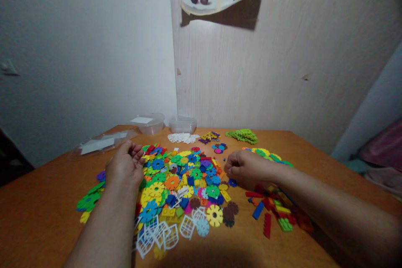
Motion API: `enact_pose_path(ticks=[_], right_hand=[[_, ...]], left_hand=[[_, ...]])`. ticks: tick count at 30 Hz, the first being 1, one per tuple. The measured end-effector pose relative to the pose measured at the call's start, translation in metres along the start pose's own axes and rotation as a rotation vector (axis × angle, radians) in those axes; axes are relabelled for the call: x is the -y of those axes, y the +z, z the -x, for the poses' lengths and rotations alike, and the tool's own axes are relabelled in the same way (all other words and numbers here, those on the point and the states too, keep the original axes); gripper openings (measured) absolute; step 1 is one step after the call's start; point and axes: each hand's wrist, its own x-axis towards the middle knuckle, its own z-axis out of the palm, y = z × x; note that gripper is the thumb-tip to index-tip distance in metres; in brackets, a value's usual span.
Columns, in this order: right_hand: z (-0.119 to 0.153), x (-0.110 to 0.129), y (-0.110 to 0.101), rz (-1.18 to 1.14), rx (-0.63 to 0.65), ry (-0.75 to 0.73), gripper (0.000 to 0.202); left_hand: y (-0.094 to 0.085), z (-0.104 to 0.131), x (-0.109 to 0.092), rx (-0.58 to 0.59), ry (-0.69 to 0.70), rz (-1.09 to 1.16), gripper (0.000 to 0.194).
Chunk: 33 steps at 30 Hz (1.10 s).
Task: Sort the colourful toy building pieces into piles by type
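Observation:
A wide heap of toy pieces (172,182) lies mid-table: notched plastic flower discs in many colours mixed with small building bricks. My left hand (126,165) is at the heap's left edge, palm turned inward, its fingers loosely bent and apart, with nothing visible in them. On the heap's right side, my right hand (240,165) hovers low with its fingers curled together; whatever they hold, if anything, is hidden. Just below that hand is a dark blue disc (232,183). White lattice window pieces (171,236) spread along the near edge of the heap, beside a yellow flower disc (214,215).
Sorted bricks (284,224) lie under my right forearm. Green and yellow discs (270,155) sit beyond it. Farther back are lime green pieces (243,135), yellow-purple pieces (209,137) and white pieces (182,137). Clear plastic tubs (151,125) and lids (103,143) stand at back left.

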Motion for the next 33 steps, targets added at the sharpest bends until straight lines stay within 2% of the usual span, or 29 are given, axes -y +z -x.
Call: enact_pose_path(ticks=[3, 5, 9, 12, 15, 19, 22, 26, 29, 33], right_hand=[[0.030, -0.004, -0.009, -0.109, 0.099, -0.042, 0.015], [0.051, -0.004, -0.014, -0.092, 0.136, -0.091, 0.014], [0.081, -0.004, -0.017, 0.048, 0.109, -0.163, 0.014], [0.087, -0.008, -0.019, 0.089, 0.113, -0.135, 0.016], [0.073, -0.012, -0.022, 0.072, 0.068, -0.112, 0.023], [0.031, -0.008, -0.022, 0.175, -0.039, -0.056, 0.024], [-0.007, 0.000, -0.013, 0.306, -0.093, 0.005, 0.024], [-0.044, 0.005, 0.002, 0.362, -0.077, 0.035, 0.021], [-0.049, 0.006, 0.007, 0.348, -0.061, 0.056, 0.017], [-0.022, 0.008, -0.002, 0.276, -0.023, 0.081, 0.017]], left_hand=[[-0.001, -0.003, 0.001, 0.021, 0.009, 0.004, 0.018], [-0.001, -0.005, 0.002, 0.021, 0.015, 0.006, 0.017], [0.000, -0.006, 0.003, 0.008, 0.017, 0.007, 0.017], [0.000, -0.004, 0.003, 0.014, 0.015, 0.008, 0.018], [0.000, -0.002, 0.003, 0.035, 0.011, 0.006, 0.019], [0.000, 0.000, 0.002, 0.023, 0.010, 0.008, 0.020], [0.000, 0.001, 0.001, 0.019, 0.022, 0.006, 0.020], [0.000, 0.000, 0.001, 0.012, 0.028, -0.003, 0.019], [-0.001, -0.001, 0.001, 0.002, 0.019, -0.008, 0.020], [0.000, -0.001, 0.000, 0.008, 0.013, 0.001, 0.021]])
